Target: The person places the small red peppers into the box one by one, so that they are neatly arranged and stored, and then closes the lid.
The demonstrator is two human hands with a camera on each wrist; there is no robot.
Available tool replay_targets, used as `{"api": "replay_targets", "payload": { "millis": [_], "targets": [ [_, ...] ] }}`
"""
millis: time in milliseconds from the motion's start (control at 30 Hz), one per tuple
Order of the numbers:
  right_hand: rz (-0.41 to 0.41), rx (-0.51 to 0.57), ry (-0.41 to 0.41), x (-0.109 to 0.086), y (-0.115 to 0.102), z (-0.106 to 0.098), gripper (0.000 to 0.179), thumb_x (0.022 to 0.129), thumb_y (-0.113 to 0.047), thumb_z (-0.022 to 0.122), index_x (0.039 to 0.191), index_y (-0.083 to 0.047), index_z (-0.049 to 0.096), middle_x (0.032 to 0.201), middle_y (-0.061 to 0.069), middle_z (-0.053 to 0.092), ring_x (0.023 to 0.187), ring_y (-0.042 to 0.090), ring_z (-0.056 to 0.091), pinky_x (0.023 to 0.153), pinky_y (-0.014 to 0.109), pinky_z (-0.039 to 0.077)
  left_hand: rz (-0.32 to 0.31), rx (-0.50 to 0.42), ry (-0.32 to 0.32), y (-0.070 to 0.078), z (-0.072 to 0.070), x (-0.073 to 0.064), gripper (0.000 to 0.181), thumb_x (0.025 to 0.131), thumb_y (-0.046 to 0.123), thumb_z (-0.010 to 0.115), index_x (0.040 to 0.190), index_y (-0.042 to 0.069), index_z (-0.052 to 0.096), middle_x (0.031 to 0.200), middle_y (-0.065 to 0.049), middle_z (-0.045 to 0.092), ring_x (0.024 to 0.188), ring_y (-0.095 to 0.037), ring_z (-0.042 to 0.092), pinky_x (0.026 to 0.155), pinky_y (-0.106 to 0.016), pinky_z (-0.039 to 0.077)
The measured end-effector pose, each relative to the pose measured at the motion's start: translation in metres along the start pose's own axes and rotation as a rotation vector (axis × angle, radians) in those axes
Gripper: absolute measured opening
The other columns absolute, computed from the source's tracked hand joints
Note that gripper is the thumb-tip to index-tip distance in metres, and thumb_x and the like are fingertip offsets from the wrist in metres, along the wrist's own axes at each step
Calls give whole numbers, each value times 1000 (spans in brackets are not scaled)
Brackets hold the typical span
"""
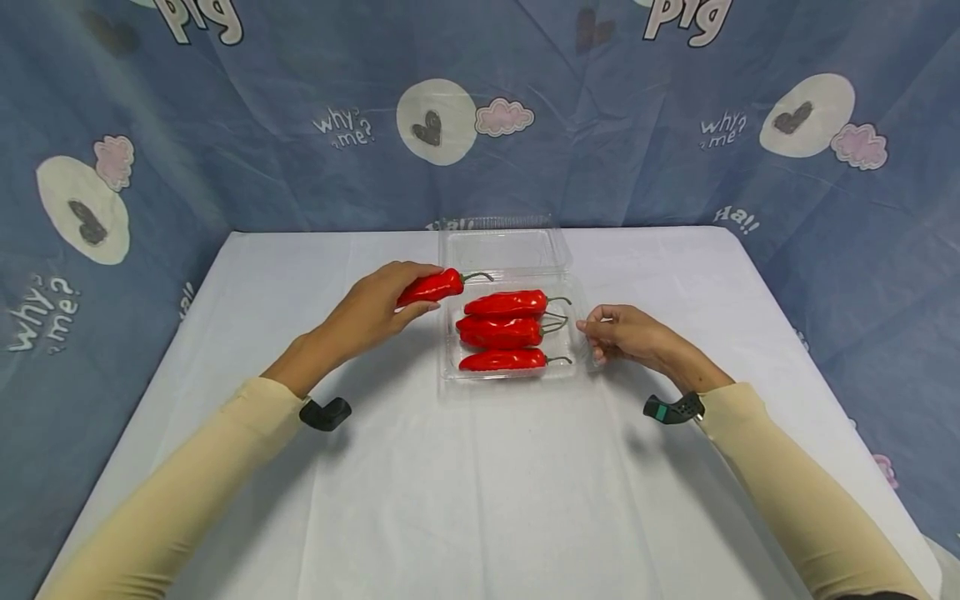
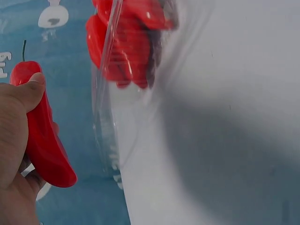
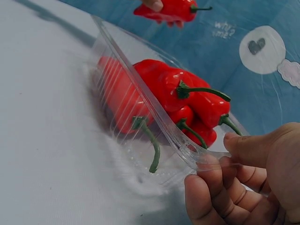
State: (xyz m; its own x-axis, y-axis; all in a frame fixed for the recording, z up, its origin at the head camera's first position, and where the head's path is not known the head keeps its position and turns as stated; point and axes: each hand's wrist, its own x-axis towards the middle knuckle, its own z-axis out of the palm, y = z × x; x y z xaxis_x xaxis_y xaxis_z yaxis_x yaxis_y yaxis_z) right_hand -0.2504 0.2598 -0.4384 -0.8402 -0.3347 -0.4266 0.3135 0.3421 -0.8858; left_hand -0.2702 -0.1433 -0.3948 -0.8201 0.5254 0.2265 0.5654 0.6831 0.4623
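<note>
My left hand (image 1: 375, 307) grips a red pepper (image 1: 432, 287) with a thin green stem, held up at the left side of a clear plastic clamshell container (image 1: 450, 372). In the left wrist view the thumb lies along the held pepper (image 2: 47, 136). Several more red peppers (image 1: 501, 331) lie inside the container, stems pointing right. At the container's right edge my right hand (image 1: 626, 335) pinches the rim. The right wrist view shows thumb and fingers on the clear corner (image 3: 220, 159), with the stacked peppers (image 3: 164, 89) behind the wall.
The container's transparent lid (image 1: 501, 248) is folded back toward the far side. A white cloth (image 1: 480, 492) covers the table. Behind and beside it hangs a blue printed curtain (image 1: 300, 75).
</note>
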Motion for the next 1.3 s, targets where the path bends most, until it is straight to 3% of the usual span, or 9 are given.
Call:
{"api": "replay_targets", "payload": {
  "millis": [467,667,900,1300],
  "targets": [
    [2,10,-2,-1,0,-1,28,102,-26,61,99,-1,49,75,5,53,64,17,58,67,33,53,123,-60,-13,25,15,-1,60,90,26,77,145,22,53,132,-1,61,115,-18,58,91,-37,57],
    [3,14,-2,-1,1,-2,28,102,-26,61,99,-1,49,75,5,54,64,17,58,66,33,53,181,-35,-37,43,28,4,60,89,23,79,143,18,54,131,-5,61,117,-21,58,95,-40,55],
    [-6,14,-7,0,2,-1,29,102,-27,61,100,0,49,74,5,54,64,17,58,66,33,53,198,-14,-81,61,44,8,57,90,28,78,142,21,54,130,-1,62,119,-17,56,99,-40,53],
    [-1,21,-8,0,1,-1,29,102,-25,62,100,0,49,74,5,53,63,17,58,67,33,52,240,51,-139,78,69,15,54,94,33,73,142,18,54,137,2,59,127,-16,52,106,-38,48]
  ]
}}
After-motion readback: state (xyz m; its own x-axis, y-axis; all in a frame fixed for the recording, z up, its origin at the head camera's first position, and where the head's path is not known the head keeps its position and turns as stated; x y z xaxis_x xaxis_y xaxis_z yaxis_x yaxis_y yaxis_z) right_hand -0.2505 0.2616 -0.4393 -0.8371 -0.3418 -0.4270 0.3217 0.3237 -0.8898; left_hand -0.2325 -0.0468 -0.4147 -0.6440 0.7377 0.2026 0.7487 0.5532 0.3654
